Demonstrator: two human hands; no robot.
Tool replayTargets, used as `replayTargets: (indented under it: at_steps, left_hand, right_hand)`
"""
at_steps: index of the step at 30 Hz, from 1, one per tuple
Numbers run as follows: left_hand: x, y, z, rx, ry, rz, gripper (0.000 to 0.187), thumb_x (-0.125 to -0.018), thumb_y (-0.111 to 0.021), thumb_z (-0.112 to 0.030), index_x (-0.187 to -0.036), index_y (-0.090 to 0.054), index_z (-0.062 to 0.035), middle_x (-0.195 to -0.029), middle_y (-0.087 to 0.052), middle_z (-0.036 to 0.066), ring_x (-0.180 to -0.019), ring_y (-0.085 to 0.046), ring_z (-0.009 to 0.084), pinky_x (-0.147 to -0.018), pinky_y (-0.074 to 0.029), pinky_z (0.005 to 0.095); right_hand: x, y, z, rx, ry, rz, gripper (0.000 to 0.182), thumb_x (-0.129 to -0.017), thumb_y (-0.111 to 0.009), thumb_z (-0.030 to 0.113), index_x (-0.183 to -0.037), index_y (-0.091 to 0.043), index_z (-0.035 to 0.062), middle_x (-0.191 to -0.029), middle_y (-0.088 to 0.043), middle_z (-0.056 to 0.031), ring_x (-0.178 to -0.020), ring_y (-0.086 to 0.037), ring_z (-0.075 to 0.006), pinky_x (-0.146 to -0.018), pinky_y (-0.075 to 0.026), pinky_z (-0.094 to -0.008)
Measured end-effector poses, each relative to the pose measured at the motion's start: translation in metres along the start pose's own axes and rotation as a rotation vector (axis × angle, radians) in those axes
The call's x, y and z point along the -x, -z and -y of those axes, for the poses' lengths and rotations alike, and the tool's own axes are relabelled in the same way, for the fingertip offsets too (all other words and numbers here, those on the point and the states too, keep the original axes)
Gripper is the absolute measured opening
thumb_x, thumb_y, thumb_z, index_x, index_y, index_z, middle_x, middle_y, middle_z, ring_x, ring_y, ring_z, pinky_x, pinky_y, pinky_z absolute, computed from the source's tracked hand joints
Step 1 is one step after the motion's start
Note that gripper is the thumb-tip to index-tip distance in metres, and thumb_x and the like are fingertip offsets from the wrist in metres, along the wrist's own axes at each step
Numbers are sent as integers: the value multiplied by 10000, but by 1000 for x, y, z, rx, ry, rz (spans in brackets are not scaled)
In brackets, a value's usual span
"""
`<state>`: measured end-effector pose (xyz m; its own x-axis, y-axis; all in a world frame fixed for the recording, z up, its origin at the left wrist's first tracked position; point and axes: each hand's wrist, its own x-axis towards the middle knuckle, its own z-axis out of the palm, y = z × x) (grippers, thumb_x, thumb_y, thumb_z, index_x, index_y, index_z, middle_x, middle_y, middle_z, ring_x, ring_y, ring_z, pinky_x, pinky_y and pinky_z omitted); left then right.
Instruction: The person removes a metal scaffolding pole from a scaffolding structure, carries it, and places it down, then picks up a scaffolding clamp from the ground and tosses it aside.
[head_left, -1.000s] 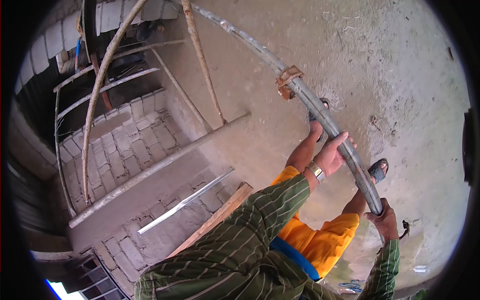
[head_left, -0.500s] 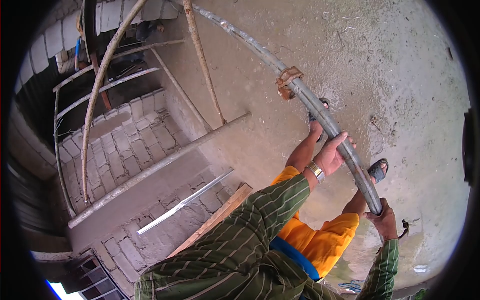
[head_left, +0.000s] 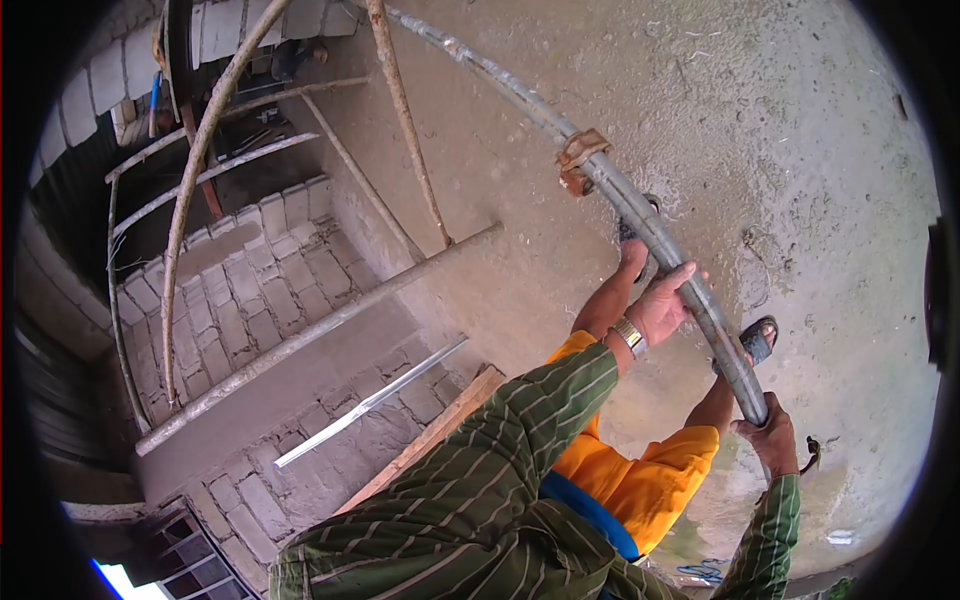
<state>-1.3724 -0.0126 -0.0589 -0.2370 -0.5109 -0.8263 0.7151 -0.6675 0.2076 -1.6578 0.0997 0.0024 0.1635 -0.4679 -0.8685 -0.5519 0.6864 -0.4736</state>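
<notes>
A long grey metal pipe (head_left: 640, 220) runs from the top centre down to the lower right. A rusty clamp (head_left: 582, 158) sits around it at mid-length. My left hand (head_left: 664, 308), with a metal watch at the wrist, is wrapped round the pipe below the clamp. At the pipe's lower end, my right hand (head_left: 771, 438) grips it close to the tip. My sandalled feet stand on the floor on either side of the pipe.
Scaffold tubes (head_left: 320, 338) stand at the left, in front of a block wall (head_left: 230, 290). A bright metal strip (head_left: 370, 403) and a wooden plank (head_left: 430, 437) lie near my left arm. The concrete floor (head_left: 820, 200) is wet and rough.
The pipe and its clamp have shifted very slightly to the right, with both hands still around the pipe.
</notes>
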Motion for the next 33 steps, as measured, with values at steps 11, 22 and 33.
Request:
replayTargets:
  at_steps: [11, 22, 33]
  left_hand:
    - [-48, 40, -96, -54, -146, 28, 582, -886, -541, -580, -1206, -517, -95, -1170, -604, 64, -1084, -565, 290, -994, -423, 423]
    - [-68, 18, -110, 17, -257, 9, 509, -845, -642, -523, -1171, -423, -199, -1129, -545, 35, -997, -573, 274, -844, -479, 530]
    - [-71, 16, -117, 56, -271, 12, 537, -824, -630, -584, -1196, -433, -251, -1102, -574, 8, -911, -591, 254, -797, -493, 561]
  right_hand:
    - [-3, 8, 3, 36, -36, -21, 487, -642, -824, 223, -985, -541, 25, -766, -630, -155, -660, -579, -286, -668, -478, -384]
    - [-3, 2, -2, 18, -21, -34, 482, -641, -810, 203, -1000, -547, 19, -760, -624, -150, -665, -578, -285, -672, -476, -375]
    - [-1, 3, 2, 43, -47, -29, 485, -637, -812, 205, -1002, -547, 28, -756, -629, -149, -658, -579, -279, -671, -476, -379]
